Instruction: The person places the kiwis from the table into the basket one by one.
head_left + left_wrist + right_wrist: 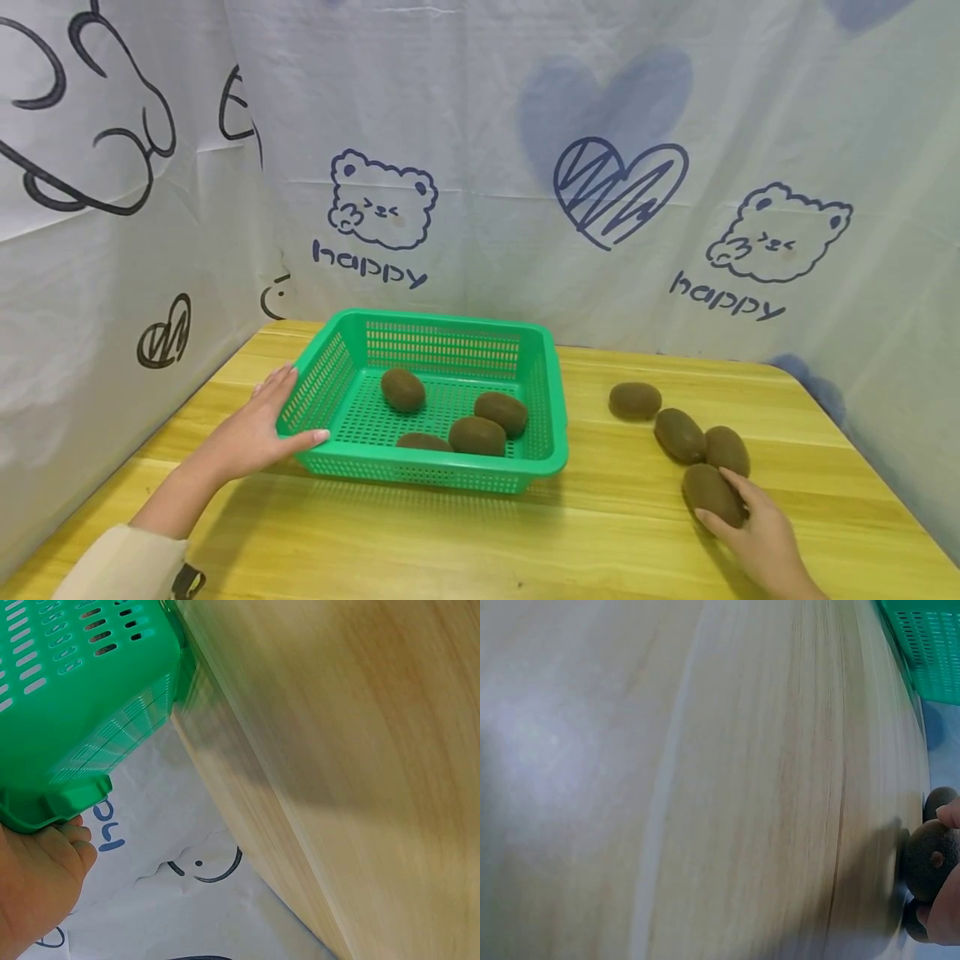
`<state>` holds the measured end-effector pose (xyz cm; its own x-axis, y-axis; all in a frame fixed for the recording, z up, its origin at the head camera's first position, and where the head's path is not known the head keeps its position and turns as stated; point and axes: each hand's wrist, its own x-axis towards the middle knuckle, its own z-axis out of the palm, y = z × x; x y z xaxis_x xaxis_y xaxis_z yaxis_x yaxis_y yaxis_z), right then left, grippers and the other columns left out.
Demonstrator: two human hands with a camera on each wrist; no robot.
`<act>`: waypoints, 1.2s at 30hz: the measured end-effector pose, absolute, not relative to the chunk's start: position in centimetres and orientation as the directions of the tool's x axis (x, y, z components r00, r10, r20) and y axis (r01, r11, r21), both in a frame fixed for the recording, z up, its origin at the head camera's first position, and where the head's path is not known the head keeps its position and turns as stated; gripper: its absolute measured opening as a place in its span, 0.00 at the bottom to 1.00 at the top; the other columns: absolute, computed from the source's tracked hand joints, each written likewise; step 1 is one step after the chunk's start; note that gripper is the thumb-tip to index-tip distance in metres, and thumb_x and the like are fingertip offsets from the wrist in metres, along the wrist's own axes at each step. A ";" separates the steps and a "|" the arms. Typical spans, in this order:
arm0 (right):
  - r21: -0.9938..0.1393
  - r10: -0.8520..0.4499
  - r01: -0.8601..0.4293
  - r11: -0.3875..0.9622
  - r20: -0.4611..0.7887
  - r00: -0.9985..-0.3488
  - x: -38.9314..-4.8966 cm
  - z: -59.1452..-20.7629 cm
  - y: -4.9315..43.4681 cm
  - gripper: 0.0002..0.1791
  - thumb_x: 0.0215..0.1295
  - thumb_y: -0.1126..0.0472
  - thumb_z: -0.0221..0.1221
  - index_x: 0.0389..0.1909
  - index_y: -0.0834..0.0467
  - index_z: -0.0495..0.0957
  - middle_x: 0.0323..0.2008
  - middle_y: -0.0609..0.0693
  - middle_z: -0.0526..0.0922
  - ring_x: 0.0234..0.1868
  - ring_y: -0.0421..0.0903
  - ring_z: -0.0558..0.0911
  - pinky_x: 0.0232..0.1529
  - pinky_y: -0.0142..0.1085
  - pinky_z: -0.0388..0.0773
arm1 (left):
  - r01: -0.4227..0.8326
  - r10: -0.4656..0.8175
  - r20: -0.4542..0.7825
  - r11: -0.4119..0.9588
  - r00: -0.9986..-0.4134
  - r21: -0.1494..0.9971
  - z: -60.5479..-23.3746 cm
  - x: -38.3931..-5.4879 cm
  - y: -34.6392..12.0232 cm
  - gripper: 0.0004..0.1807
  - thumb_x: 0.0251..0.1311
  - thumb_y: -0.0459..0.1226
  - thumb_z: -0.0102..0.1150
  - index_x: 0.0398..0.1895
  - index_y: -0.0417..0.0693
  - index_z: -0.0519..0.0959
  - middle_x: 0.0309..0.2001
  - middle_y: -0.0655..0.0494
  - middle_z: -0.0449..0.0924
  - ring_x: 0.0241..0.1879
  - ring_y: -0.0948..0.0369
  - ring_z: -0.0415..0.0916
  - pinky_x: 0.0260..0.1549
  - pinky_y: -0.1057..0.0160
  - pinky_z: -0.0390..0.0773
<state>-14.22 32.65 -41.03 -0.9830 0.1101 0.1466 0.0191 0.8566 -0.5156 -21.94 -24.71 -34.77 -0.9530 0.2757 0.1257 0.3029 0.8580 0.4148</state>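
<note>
A green plastic basket (442, 469) with slotted walls stands on the wooden table, several brown fuzzy kiwis (403, 390) lying inside it. My left hand (258, 429) holds its left front corner, thumb over the rim; in the left wrist view, the hand's (45, 870) fingers curl beneath the basket's (82, 735) rim. On the right, my right hand (757, 533) grips a kiwi (711, 493) between thumb and fingers. That kiwi (928, 859) shows at the right edge of the right wrist view. Just behind it, another kiwi (726, 451) leans close to a darker kiwi (679, 435).
One more kiwi (634, 401) lies farther back, right of the basket. The yellowish wooden table (450, 550) ends at a white cloth (487, 250) printed with bears and hearts, which hangs behind it and along both sides.
</note>
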 end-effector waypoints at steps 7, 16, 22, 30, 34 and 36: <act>-0.534 0.146 0.047 0.844 0.146 -0.978 -14.3 -41.0 32.6 0.39 0.58 0.53 0.63 0.62 0.73 0.61 0.58 0.78 0.65 0.53 0.75 0.69 0.44 0.58 0.76 | 0.307 0.278 0.130 0.857 -0.952 0.414 -34.9 -21.9 -24.7 0.57 0.54 0.60 0.55 0.71 0.33 0.39 0.72 0.34 0.34 0.68 0.30 0.37 0.60 0.28 0.46; -0.564 0.186 0.035 0.825 0.212 -0.959 -14.0 -40.7 31.7 0.34 0.57 0.55 0.64 0.60 0.70 0.66 0.55 0.78 0.69 0.50 0.74 0.73 0.43 0.57 0.76 | 0.303 0.277 0.125 0.860 -0.953 0.411 -34.8 -22.0 -24.7 0.57 0.55 0.60 0.54 0.72 0.33 0.38 0.73 0.35 0.34 0.68 0.30 0.37 0.60 0.28 0.46; -0.594 0.207 0.006 0.805 0.272 -0.940 -14.2 -40.1 30.8 0.33 0.56 0.56 0.64 0.59 0.69 0.68 0.54 0.76 0.71 0.50 0.72 0.74 0.40 0.54 0.78 | 0.300 0.274 0.123 0.859 -0.954 0.415 -34.8 -22.0 -24.7 0.57 0.54 0.60 0.54 0.72 0.34 0.38 0.73 0.35 0.33 0.68 0.30 0.37 0.60 0.28 0.46; -0.562 0.174 -0.085 0.823 0.392 -0.904 -14.9 -39.0 29.6 0.30 0.52 0.59 0.67 0.56 0.67 0.72 0.52 0.72 0.75 0.31 0.59 0.82 0.24 0.29 0.72 | 0.303 0.275 0.126 0.854 -0.953 0.423 -34.9 -22.0 -24.7 0.57 0.54 0.60 0.55 0.72 0.33 0.39 0.73 0.35 0.34 0.68 0.31 0.36 0.61 0.29 0.45; -0.542 0.138 -0.162 0.825 0.470 -0.872 -15.3 -38.9 28.9 0.29 0.50 0.61 0.68 0.53 0.68 0.74 0.50 0.71 0.76 0.40 0.66 0.80 0.27 0.34 0.80 | 0.304 0.277 0.128 0.855 -0.952 0.420 -34.8 -22.0 -24.7 0.57 0.54 0.60 0.55 0.72 0.34 0.39 0.73 0.35 0.34 0.68 0.31 0.37 0.60 0.28 0.46; -0.541 0.130 -0.179 0.822 0.484 -0.865 -15.5 -38.9 28.5 0.29 0.49 0.62 0.68 0.53 0.68 0.74 0.49 0.71 0.77 0.41 0.67 0.80 0.29 0.39 0.82 | 0.305 0.277 0.128 0.856 -0.952 0.417 -34.8 -22.0 -24.7 0.57 0.54 0.60 0.55 0.72 0.33 0.39 0.73 0.35 0.34 0.68 0.30 0.37 0.60 0.29 0.46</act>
